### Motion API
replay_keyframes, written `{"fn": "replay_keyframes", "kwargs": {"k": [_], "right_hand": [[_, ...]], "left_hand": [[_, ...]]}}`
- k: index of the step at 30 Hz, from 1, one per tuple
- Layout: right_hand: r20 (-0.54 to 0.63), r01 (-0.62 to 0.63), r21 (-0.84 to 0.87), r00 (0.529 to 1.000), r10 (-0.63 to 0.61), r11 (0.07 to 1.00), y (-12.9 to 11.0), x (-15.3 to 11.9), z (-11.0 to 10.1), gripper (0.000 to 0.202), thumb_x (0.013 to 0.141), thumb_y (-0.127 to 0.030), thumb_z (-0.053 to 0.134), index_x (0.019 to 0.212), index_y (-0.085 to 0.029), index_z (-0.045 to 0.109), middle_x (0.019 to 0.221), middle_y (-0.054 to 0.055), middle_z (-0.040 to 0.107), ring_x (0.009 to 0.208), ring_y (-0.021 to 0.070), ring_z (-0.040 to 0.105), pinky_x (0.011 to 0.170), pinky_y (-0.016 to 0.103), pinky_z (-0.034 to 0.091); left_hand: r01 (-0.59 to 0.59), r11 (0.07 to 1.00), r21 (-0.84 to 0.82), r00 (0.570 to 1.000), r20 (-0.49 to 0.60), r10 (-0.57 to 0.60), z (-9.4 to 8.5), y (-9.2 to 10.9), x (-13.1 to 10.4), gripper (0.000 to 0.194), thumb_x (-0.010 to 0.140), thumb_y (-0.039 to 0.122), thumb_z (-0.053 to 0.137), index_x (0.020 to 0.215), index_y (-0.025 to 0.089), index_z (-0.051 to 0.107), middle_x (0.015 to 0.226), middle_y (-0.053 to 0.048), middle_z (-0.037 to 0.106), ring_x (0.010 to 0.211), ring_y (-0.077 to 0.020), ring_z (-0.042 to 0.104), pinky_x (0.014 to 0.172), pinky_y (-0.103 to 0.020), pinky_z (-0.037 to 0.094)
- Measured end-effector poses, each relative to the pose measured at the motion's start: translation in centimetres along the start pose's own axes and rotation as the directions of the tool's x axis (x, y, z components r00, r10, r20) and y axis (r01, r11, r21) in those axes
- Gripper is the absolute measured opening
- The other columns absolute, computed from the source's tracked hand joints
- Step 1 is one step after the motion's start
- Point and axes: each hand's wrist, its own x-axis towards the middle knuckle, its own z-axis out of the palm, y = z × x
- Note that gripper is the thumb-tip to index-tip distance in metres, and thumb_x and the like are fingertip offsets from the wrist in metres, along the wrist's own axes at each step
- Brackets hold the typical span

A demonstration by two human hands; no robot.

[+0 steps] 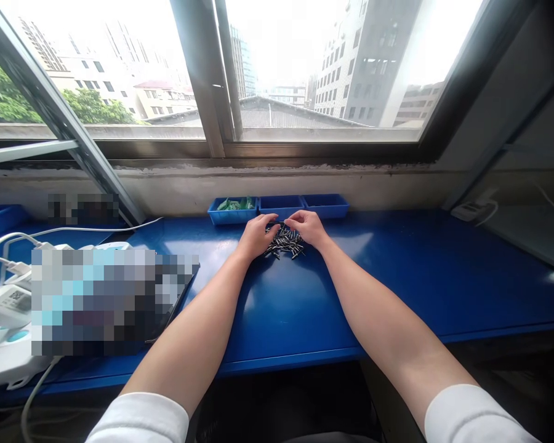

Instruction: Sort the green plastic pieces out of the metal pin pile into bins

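Note:
A pile of small dark and silvery metal pieces, screw-like in shape point(284, 241), lies on the blue tabletop point(286, 307). My left hand point(257, 237) is at the pile's left edge, its thumb and curved fingers apart, with no piece visible between them. On the far right side of the pile, my right hand point(307, 227) has thumb and index finger pinched together over the pieces. Whatever sits in that pinch is too small to make out. Both hands partly cover the pile.
Behind the hands stand three joined blue bins: the left bin point(233, 215) holds green stuff, then a middle bin point(281, 206) and a right bin point(325, 206). Power strips point(9, 332) with white cables and a pixelated area occupy the left. A window runs along the back.

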Motion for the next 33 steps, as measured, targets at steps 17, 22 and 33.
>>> {"fn": "replay_keyframes", "kwargs": {"k": [17,22,33], "right_hand": [[0.018,-0.056,0.165,0.998,0.053,0.985,-1.4,-0.7,0.2,0.041,0.063,-0.057,0.069,0.063,-0.017,0.062,0.059,0.002,0.062,0.047,0.0096,0.047,0.045,0.023,0.035],[0.017,-0.098,0.176,0.995,0.097,0.979,-1.6,-0.8,0.0,0.039,0.066,-0.055,0.066,0.065,-0.016,0.065,0.064,0.005,0.066,0.052,0.0115,0.051,0.043,0.022,0.034],[-0.329,-0.047,-0.454,0.937,-0.118,0.89,-0.6,-0.5,-0.7,0.034,0.079,-0.042,0.055,0.102,-0.02,0.067,0.097,0.006,0.068,0.094,0.0223,0.058,0.086,0.034,0.045]], "left_hand": [[-0.035,0.996,0.084,0.999,-0.004,0.036,0.0,-0.1,0.1,0.02,0.087,0.03,0.048,0.086,0.021,0.066,0.088,-0.002,0.069,0.082,-0.0181,0.061,0.088,-0.034,0.04],[-0.004,0.994,0.107,1.0,0.025,0.001,0.1,-0.1,0.1,0.022,0.088,0.034,0.046,0.088,0.022,0.065,0.09,-0.002,0.069,0.086,-0.0184,0.062,0.092,-0.035,0.039],[0.332,0.919,0.211,0.943,-0.056,-0.327,-0.1,-1.4,0.2,0.031,0.086,0.039,0.045,0.105,0.019,0.059,0.112,-0.012,0.062,0.109,-0.028,0.055,0.093,-0.042,0.041]]}}
